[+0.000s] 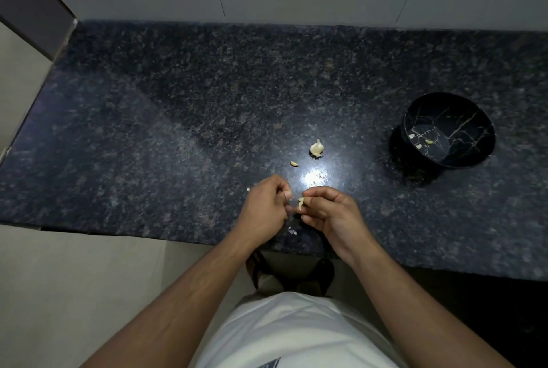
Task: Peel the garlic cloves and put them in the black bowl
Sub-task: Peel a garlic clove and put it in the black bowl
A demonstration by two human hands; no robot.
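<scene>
The right hand point(326, 210) pinches a clove point(301, 203) above the table point(148, 130); the left hand point(267, 204), fingers curled, seems to pinch its skin. Best peel in small strips, then drop it in the bowl point(474, 112).

I can read no text, label, brand, number or sign anywhere in my head view, from the upper left of the frame to the lower right.
</scene>
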